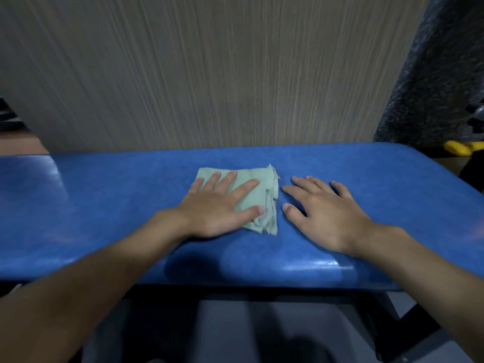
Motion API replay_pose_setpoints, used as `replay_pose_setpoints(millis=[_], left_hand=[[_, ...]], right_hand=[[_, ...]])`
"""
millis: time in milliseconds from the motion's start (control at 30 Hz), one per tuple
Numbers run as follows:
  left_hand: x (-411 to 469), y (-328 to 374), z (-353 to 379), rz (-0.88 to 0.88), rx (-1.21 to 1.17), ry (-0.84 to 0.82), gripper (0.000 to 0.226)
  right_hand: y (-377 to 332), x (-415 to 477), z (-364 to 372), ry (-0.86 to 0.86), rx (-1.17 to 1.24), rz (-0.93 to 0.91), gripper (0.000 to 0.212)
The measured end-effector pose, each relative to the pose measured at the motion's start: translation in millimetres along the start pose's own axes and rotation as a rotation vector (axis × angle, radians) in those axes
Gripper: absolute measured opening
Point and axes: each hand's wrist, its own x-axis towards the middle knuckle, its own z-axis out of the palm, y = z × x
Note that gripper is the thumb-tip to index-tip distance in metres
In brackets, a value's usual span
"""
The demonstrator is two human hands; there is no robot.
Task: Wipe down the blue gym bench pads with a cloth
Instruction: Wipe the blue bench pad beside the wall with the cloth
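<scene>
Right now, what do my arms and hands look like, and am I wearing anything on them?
Nothing worn shows. The left hand and right hand are bare: no gloves, rings, watch or wristbands. The left forearm and right forearm are bare too, with no sleeve in view up to the picture's edge. The nails look short and unpainted.

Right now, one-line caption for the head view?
Left hand presses pale green cloth on blue padded bench; right hand rests beside.

Blue padded counter (104, 205) carries a folded green cloth (262, 195). Left grip (214, 205) rests flat on the cloth; right grip (322, 210) lies flat on the counter just beside it.
</scene>
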Motion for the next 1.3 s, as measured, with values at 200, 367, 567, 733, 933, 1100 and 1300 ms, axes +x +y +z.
replay_pose_setpoints(millis=[200,367,567,733,933,1100,1300], left_hand=[[97,-28,-14,-0.064,-0.026,0.033,0.072],[136,-37,-27,-0.100,-0.068,0.020,0.079],[104,-25,-17,-0.084,-0.063,0.019,0.073],[30,-13,2,-0.004,-0.017,0.027,0.068],[-53,5,14,0.034,0.034,0.045,0.083],[-75,8,17,0.043,0.036,0.047,0.081],[-4,-13,4,-0.008,0.010,0.020,0.069]], right_hand=[[-1,0,2,0.004,-0.035,-0.007,0.055],[-1,2,3,0.002,-0.041,-0.002,0.056],[-1,2,2,-0.008,-0.037,0.000,0.058],[-2,1,0,-0.011,-0.026,-0.001,0.056],[0,0,-2,-0.009,-0.013,-0.008,0.057],[-3,2,-11,0.010,-0.032,-0.025,0.056],[-5,3,-1,-0.058,-0.028,-0.021,0.062]])
